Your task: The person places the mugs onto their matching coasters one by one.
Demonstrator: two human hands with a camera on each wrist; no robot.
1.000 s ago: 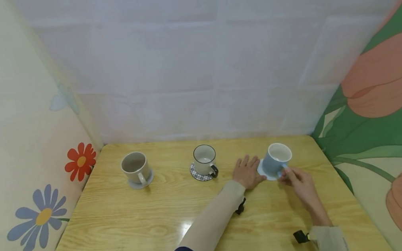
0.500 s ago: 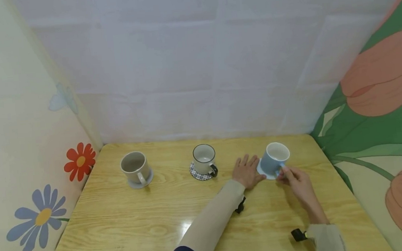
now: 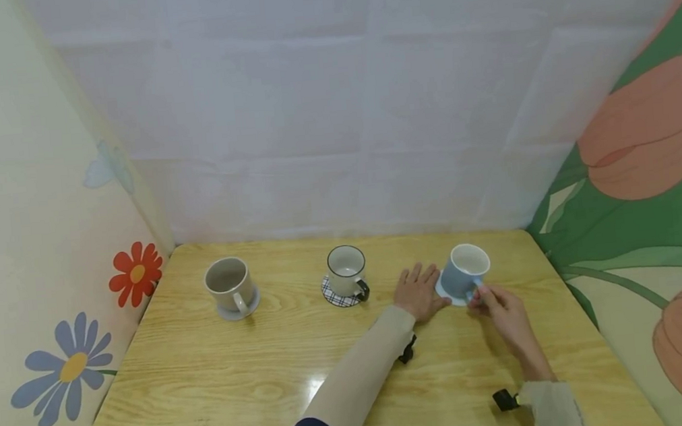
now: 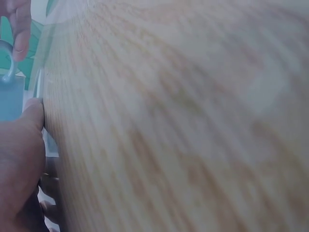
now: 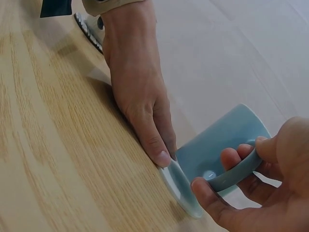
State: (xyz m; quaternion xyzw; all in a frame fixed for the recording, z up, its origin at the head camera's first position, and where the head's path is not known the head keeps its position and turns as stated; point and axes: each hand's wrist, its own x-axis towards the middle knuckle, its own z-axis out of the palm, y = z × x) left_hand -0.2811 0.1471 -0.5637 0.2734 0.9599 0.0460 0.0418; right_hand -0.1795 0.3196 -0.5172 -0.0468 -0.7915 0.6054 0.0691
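A light blue mug (image 3: 461,281) stands on a pale blue coaster (image 3: 443,293) at the right of the table. My right hand (image 3: 510,316) grips the mug's handle (image 5: 236,172), fingers curled through it and thumb on top. Just left of the coaster, my left hand (image 3: 417,294) lies flat on the table with its fingers spread. In the right wrist view the left thumb (image 5: 161,157) touches the coaster's edge. The left wrist view catches only part of the left hand (image 4: 21,159), with the mug (image 4: 10,99) beyond it.
A white mug (image 3: 346,271) with a black rim and handle stands on a checked coaster (image 3: 341,299) mid-table. Further left, a grey-beige mug (image 3: 229,285) sits on a grey coaster (image 3: 254,303). A white cloth (image 3: 331,105) hangs behind the table (image 3: 210,387); printed cloths flank it.
The blue mug and my right hand have shifted slightly left, bringing the mug more squarely over its coaster. My left hand has stayed in place.
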